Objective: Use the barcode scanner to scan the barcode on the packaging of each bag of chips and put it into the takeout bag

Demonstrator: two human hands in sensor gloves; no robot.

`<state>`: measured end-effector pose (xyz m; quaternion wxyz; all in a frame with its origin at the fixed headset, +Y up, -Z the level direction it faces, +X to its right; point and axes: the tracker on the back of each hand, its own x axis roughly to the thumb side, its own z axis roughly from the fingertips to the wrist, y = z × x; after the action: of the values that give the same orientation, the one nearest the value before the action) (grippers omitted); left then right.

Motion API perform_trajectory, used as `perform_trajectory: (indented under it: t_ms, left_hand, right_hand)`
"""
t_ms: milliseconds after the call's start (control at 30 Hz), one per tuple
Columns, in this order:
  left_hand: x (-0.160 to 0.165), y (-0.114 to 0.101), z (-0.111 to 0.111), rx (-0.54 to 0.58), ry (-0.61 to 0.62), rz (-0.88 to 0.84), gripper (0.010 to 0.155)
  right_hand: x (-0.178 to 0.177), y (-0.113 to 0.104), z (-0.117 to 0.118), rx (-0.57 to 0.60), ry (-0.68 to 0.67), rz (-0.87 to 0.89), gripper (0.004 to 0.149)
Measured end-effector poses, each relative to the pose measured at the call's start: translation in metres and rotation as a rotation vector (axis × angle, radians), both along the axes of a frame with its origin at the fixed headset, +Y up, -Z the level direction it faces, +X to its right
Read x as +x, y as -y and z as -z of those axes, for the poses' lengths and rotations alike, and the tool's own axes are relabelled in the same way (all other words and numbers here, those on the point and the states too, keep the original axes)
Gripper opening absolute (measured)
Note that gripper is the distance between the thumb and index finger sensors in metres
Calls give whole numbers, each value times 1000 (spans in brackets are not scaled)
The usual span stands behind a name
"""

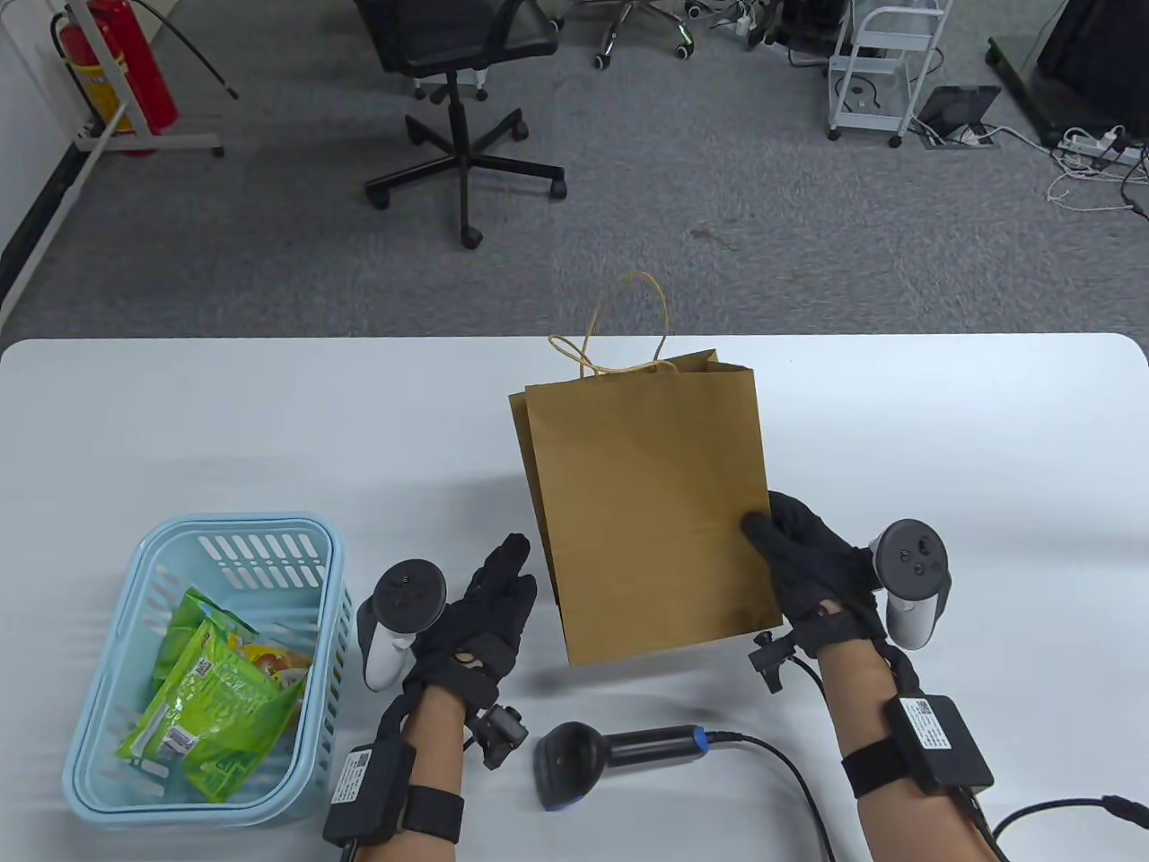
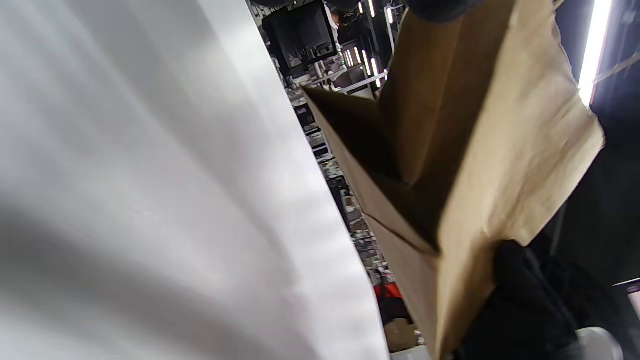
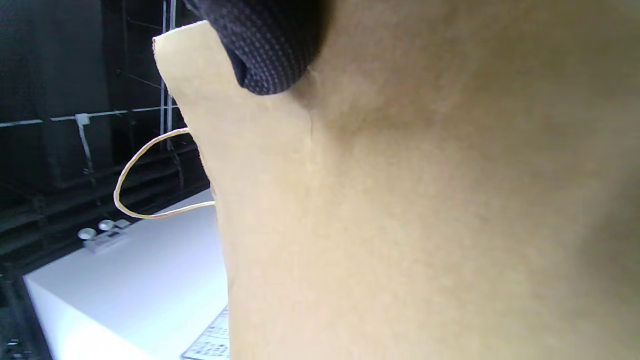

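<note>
The brown paper takeout bag (image 1: 646, 503) is held tilted above the table's middle, handles away from me. My right hand (image 1: 779, 539) pinches its lower right edge, thumb on the front face. In the right wrist view the bag (image 3: 425, 210) fills the frame, with a gloved fingertip (image 3: 265, 45) pressed on it. My left hand (image 1: 507, 575) is open, fingers straight, by the bag's lower left edge; I cannot tell if it touches. From the left wrist view I see the bag's folded bottom (image 2: 450, 165). The black barcode scanner (image 1: 610, 750) lies near the front edge. Several green chip bags (image 1: 220, 696) lie in the blue basket (image 1: 328, 575).
The scanner's cable (image 1: 790, 772) runs off to the right front, under my right forearm. The basket stands at the front left of the white table (image 1: 269, 422). An office chair (image 1: 462, 108) and a cart (image 1: 884, 67) stand on the floor beyond.
</note>
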<state>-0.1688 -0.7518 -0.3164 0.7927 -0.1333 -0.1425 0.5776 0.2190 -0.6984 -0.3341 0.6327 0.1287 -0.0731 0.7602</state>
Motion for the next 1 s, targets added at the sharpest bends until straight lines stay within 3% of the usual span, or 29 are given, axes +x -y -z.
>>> perform_trajectory:
  t_ms: [167,367,600,733,800,1000]
  left_hand:
    - [3,-4,-1,38,53,-158,80]
    - [2,-11,-2,73,-2,-163,58]
    - [-6,-18,-4,122,-63,-254,57]
    - [-6,-24,-5,158,-34,-289,56]
    - [-7,-29,-5,182,-79,-270,55]
    - [-1,-30,-6,177,-45,-253,57]
  right_hand:
    - [-7,-3,-1,12,-73,25,41]
    - [-10,-4,-1,28,-134,68,42]
    - [9,-5,-1,33,-81,123,41]
    - [24,-3,1,26,-51,149,41]
    - [31,0,2,16,-15,163,41]
    - [33,5,4,-6,1,153,41]
